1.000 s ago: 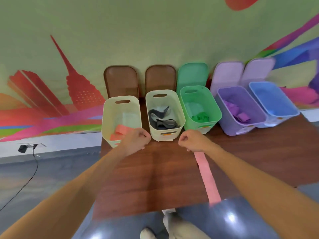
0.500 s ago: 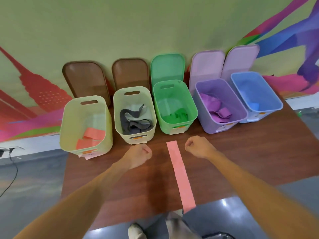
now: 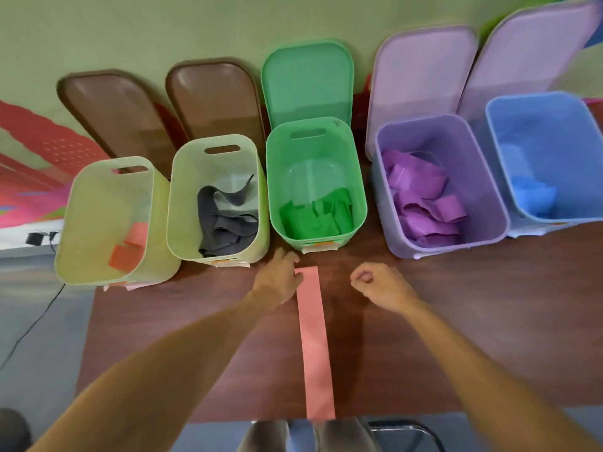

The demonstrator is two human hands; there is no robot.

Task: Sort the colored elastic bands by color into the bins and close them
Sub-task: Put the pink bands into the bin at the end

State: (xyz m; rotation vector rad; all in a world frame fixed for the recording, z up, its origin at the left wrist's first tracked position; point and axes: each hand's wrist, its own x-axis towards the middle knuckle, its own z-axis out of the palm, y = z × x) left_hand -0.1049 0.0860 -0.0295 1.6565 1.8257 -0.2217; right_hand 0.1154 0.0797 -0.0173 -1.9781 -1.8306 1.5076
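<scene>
Bins (image 3: 278, 177) five, lids (image 3: 306, 83) five

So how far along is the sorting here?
Mostly done: grey bands, green bands, purple bands and blue bands lie in their own bins, and folded pink bands sit in the leftmost bin. In hand: one long pink band lies on the table, the left hand touching its far end; the right hand is curled, empty. Left: bin that band, then close all five lids, which stand open.
</scene>
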